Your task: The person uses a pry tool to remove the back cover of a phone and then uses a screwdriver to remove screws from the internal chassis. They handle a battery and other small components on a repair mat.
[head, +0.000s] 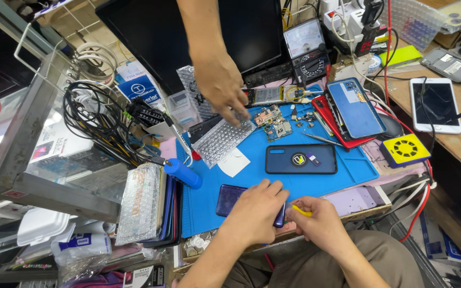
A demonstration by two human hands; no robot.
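My left hand (256, 209) presses down on a dark purple phone (229, 197) lying at the near edge of the blue work mat (209, 200). My right hand (318, 220) grips a small yellow tool (301, 211) whose tip meets the phone's right end. Another person's hand (221, 85) reaches down from the top and touches a silvery bubble-wrap bag (221, 140) on the mat.
On the mat lie a dark phone case (301, 159), a circuit board (273, 122) with small parts and a blue bottle (183, 174). Stacked phones (353, 109) sit at the right, with a yellow fan block (404, 149), a white phone (436, 104), a meter (306, 49), a monitor (156, 32) and tangled cables (97, 117).
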